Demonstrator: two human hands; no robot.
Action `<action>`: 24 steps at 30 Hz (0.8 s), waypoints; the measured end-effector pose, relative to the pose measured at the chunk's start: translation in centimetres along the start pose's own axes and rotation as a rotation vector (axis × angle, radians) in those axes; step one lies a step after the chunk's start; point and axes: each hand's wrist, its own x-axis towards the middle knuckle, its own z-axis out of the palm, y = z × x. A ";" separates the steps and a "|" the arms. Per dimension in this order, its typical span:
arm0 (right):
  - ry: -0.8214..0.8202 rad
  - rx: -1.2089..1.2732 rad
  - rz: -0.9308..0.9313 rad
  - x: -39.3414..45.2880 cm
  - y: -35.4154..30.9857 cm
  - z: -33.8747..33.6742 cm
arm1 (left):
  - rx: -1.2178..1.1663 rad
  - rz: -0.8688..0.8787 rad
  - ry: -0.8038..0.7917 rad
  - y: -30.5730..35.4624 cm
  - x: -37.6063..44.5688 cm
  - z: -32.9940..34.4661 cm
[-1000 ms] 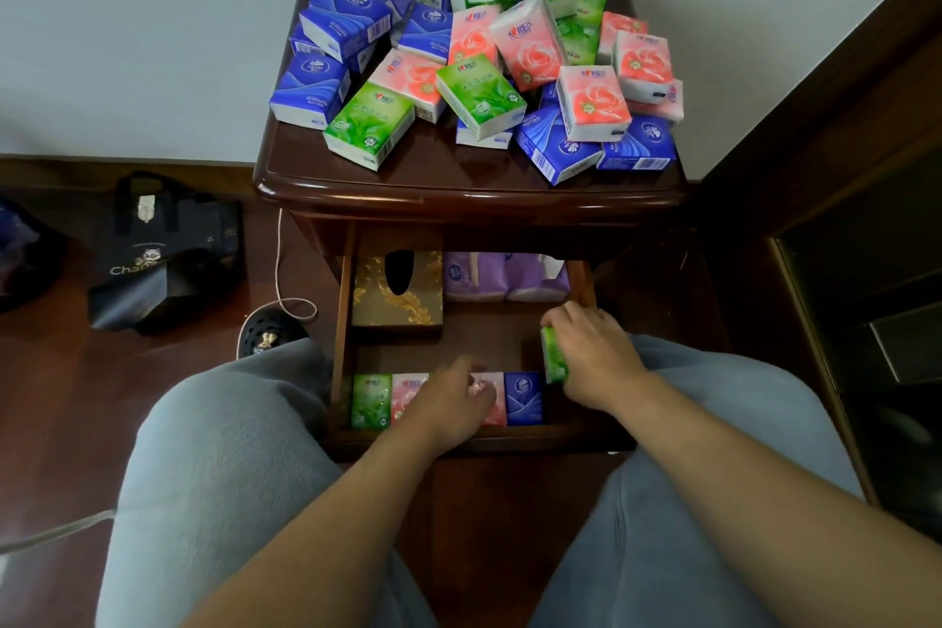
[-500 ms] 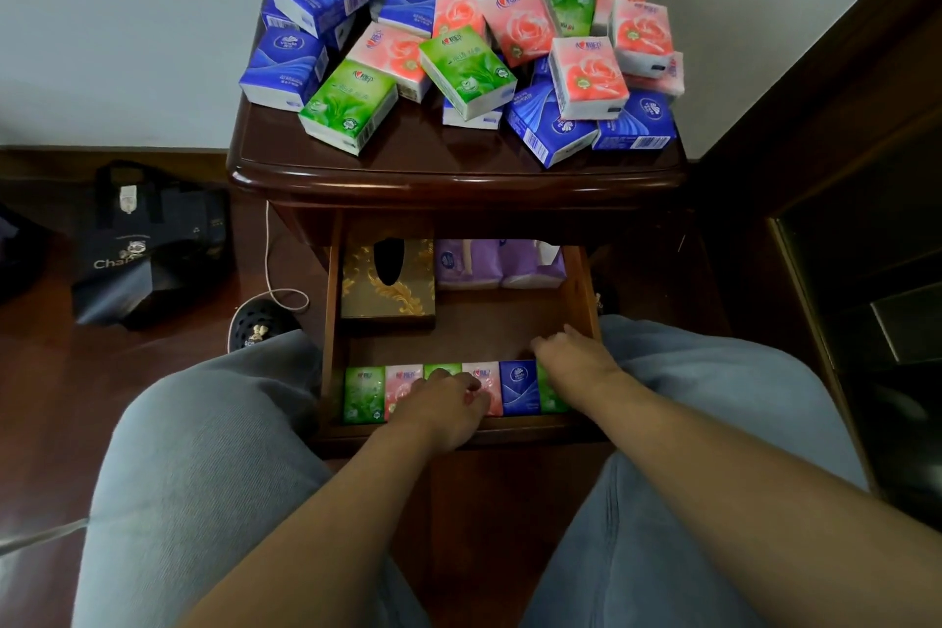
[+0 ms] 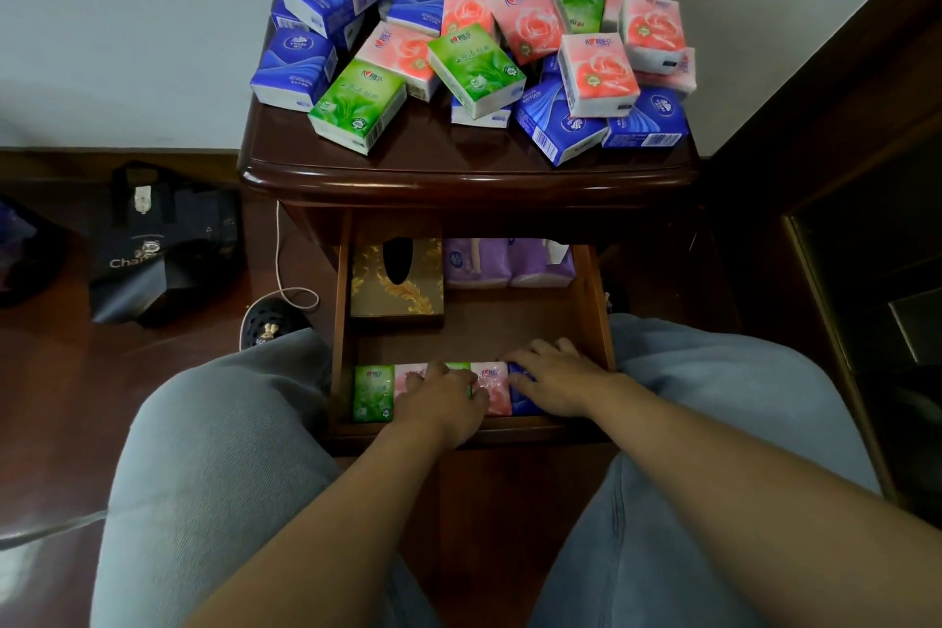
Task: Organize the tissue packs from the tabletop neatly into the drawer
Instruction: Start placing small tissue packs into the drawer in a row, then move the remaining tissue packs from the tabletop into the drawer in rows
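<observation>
A pile of blue, green and pink tissue packs [image 3: 479, 41] covers the dark wooden tabletop [image 3: 459, 163]. Below it the drawer [image 3: 339, 321] stands pulled out. Along its front edge runs a row of upright packs: a green pack [image 3: 372, 393] at the left, then pink, green, a pink pack [image 3: 492, 390] and a blue pack [image 3: 520, 403]. My left hand [image 3: 441, 398] rests on the middle of the row. My right hand [image 3: 553, 380] lies with spread fingers over the blue pack and the row's right end, which it hides.
At the back of the drawer sit a gold tissue box [image 3: 396, 281] and purple packs [image 3: 509, 265]. My knees in grey trousers flank the drawer. A dark bag [image 3: 158, 250], a white cord [image 3: 285, 270] and a shoe [image 3: 270, 326] lie on the floor at the left. Dark furniture [image 3: 866, 270] stands at the right.
My right hand brought a green pack down to the row's right end and let go of it; it now lies flat over the row. My left hand stayed on the row.
</observation>
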 end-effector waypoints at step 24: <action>1.051 1.383 0.110 -3.9 -0.9 -12.8 | -1.218 -0.123 0.896 -1.0 -2.7 -16.9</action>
